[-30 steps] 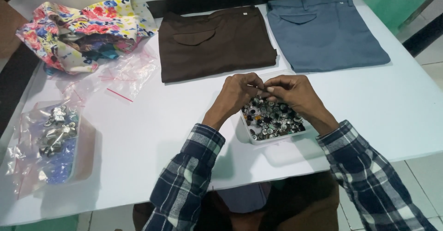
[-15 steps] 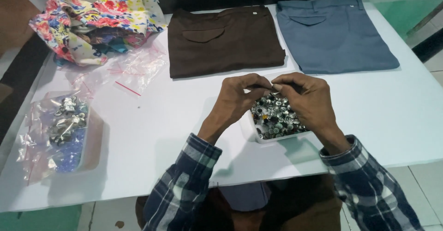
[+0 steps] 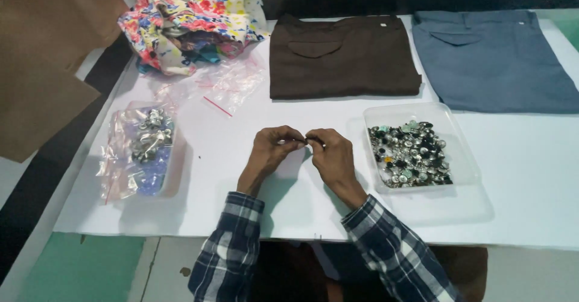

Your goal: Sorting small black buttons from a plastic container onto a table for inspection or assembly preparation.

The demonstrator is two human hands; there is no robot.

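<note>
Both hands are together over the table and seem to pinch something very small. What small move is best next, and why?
Probably keep the left hand and right hand low over the table while working on the tiny piece pinched between their fingertips. It is too small to identify, and it is held beside the tray of buttons, not over it, so a slip would send it across the table.

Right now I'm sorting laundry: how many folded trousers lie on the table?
2. The brown pair lies at the table's far middle; the blue-grey pair lies right of it, cut off by the picture's right edge. The floral cloth may hide more.
</note>
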